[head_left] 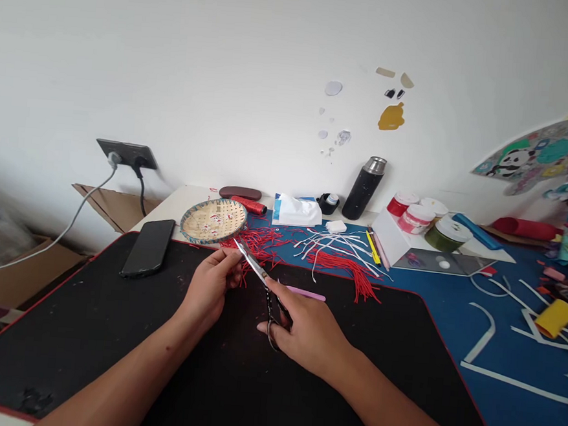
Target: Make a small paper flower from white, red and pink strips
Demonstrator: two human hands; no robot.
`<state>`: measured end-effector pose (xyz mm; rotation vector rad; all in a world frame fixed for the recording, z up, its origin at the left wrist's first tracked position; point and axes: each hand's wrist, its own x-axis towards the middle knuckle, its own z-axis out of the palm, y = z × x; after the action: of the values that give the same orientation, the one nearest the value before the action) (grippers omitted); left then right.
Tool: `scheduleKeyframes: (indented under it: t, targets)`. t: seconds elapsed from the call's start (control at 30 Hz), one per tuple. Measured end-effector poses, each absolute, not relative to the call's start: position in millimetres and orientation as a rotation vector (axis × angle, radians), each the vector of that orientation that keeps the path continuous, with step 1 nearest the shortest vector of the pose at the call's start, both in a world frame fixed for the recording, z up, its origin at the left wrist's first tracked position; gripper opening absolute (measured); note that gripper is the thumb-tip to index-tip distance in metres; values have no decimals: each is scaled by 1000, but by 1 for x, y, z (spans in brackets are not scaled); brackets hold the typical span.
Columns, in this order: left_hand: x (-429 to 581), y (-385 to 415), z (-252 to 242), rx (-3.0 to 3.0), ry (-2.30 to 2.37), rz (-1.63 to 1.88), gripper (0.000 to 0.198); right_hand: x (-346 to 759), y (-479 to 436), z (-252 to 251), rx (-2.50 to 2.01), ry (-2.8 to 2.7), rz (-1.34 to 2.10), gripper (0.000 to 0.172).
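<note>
My right hand [308,325] holds a pair of scissors [256,263] by the handles, with the blades pointing up and to the left. The blade tips come close to the fingers of my left hand [214,279], which are pinched together; what they hold, if anything, is too small or hidden to make out. Just beyond both hands lies a loose heap of short red strings [257,240]. A pink stick-like thing [307,294] shows partly behind my right hand. A woven basket [214,221] with a blue-green rim and small pieces inside stands beyond my left hand.
A black mat [195,375] covers the table front, with a phone [149,249] at left. Behind are a red thread spool [249,204], tissues [298,211], white strips [333,242], a red string bundle [345,269], a thermos [364,187] and paint jars [417,220].
</note>
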<state>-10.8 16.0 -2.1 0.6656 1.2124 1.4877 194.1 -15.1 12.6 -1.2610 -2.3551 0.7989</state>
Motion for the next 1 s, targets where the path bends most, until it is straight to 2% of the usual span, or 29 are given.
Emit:
scheduleKeyframes:
  t: [0.3,0.77,1.0]
  targets:
    - [-11,16,-1,659,1198,1475,37,193,-16,9,-1245,-2303,869,68]
    - [-7,12,2,697,1152,1411,34,191,-10,-6,-1173,-1686,1429,65]
    - [1,4,7,870,1079,1234,36,188,-7,-6,-1092,-1391,1652,66]
